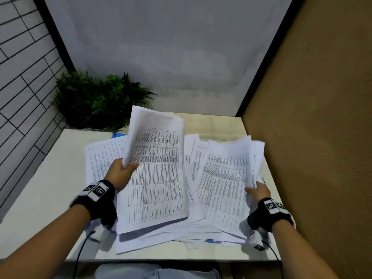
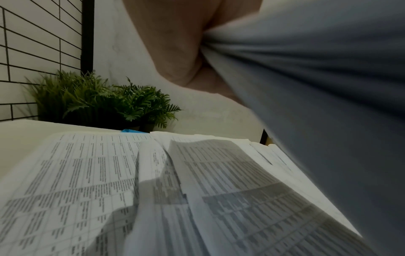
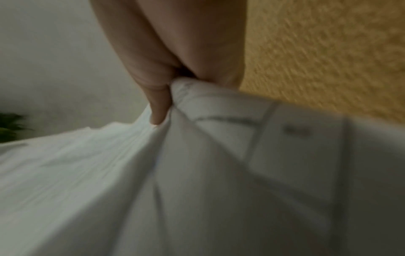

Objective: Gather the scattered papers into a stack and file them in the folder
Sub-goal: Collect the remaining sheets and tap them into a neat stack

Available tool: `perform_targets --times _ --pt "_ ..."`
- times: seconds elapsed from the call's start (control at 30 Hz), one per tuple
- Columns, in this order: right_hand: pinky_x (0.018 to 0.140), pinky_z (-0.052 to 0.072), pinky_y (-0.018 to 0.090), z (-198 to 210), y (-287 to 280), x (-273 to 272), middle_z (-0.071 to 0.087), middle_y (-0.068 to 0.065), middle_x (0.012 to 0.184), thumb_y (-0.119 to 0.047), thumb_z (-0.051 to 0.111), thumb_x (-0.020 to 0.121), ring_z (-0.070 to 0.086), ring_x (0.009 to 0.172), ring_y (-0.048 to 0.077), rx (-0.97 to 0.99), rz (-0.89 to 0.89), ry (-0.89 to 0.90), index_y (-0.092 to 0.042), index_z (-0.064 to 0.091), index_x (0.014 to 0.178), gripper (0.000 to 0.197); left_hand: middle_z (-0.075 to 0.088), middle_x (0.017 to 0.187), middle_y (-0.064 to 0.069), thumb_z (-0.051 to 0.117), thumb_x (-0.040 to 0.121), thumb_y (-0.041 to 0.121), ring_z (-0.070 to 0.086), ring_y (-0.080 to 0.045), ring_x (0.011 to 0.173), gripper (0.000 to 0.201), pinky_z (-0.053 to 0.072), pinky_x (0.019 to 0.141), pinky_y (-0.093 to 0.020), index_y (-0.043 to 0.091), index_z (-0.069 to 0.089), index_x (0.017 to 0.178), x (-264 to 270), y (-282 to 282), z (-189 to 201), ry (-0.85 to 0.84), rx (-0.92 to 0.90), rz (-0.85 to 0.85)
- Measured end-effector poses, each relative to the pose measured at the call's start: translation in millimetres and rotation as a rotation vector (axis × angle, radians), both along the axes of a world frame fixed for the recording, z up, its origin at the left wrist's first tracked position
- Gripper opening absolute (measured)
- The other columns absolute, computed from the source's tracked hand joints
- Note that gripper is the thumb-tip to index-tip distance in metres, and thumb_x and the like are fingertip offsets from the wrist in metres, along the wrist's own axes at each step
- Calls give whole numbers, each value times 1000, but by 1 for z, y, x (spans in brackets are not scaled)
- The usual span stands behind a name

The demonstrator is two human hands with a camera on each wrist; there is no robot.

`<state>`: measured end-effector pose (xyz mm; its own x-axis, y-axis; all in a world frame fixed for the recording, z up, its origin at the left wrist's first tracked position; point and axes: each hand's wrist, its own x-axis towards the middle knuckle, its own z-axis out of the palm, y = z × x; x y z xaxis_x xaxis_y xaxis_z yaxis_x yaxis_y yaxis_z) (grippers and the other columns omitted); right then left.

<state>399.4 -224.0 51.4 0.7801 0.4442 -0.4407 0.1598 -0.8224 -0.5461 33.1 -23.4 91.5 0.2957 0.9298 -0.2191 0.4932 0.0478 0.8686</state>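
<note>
With the left hand (image 1: 120, 174) pinching one lifted sheaf and the right hand (image 1: 258, 191) gripping another, white printed table papers (image 1: 157, 198) sprawl mid-desk: bring both bundles together squarely, edges aligned

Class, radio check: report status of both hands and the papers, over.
Left hand grips a lifted bundle of sheets. Right hand pinches another bundle. Papers still spread on table, unstacked. Blue folder mostly buried underneath.
</note>
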Motion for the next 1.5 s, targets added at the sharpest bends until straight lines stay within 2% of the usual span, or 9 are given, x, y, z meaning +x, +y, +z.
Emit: perform_targets --times 0.17,0.6,0.73,0.83,1.03,1.2,1.37,1.43,1.5 --pt "78 47 35 40 8 12 66 29 105 -10 49 92 61 99 40 -3 185 -205 5 61 108 25 33 48 -5 55 88 16 31 -16 43 37 27 48 -25 12 37 56 1 -2 -6 -17 -15 18" --pt "77 45 40 159 -15 21 65 28 98 -9 45 93 59 91 41 69 66 -589 1 61 107 23 44 58 0 54 89 14 41 -14 52 10 34 60 -28 5 54 84 15 -8 -11 -100 -26 81" --pt "81 45 46 213 -31 28 62 38 103 -4 48 88 57 100 50 257 -12 -753 5 61 105 23 44 55 -1 55 88 15 40 -16 50 13 31 51 -26 5 53 80 17 -8 -7 -94 -24 93" --pt "68 46 35 241 -43 38 63 35 89 -15 47 82 61 84 37 517 -99 -779 -4 61 84 17 45 58 -5 55 89 18 41 -20 53 18 31 53 -27 6 51 75 20 -7 -2 -97 -46 105" --pt "47 38 6 249 -18 8 54 -13 42 -4 51 89 46 40 -14 917 -173 -357 -21 49 65 30 60 77 -9 56 88 21 56 -25 72 20 44 70 -32 5 57 98 42 -8 16 -191 -78 83" --pt "48 47 10 152 31 -40 68 14 95 3 47 90 59 70 15 770 -68 74 -1 60 106 21 66 95 -15 57 87 23 62 -30 89 20 49 87 -41 8 60 98 62 -10 35 -272 -128 -53" --pt "84 55 40 109 49 -75 62 17 120 -2 55 89 63 104 35 696 54 596 -3 54 118 29 49 61 -9 28 99 16 41 -22 64 47 41 54 -23 13 54 60 60 -14 52 -421 -276 74" --pt "97 45 54 107 55 -80 71 23 101 -1 59 86 68 94 38 674 112 588 -1 60 112 26 40 61 -13 27 99 24 36 -22 58 45 32 53 -27 10 44 59 52 -20 62 -510 -310 94" --pt "94 48 44 111 62 -86 72 11 80 4 56 86 71 73 22 761 17 550 7 55 116 29 53 66 -16 30 89 52 49 -28 63 51 39 58 -29 11 52 68 48 -19 71 -648 -373 80"
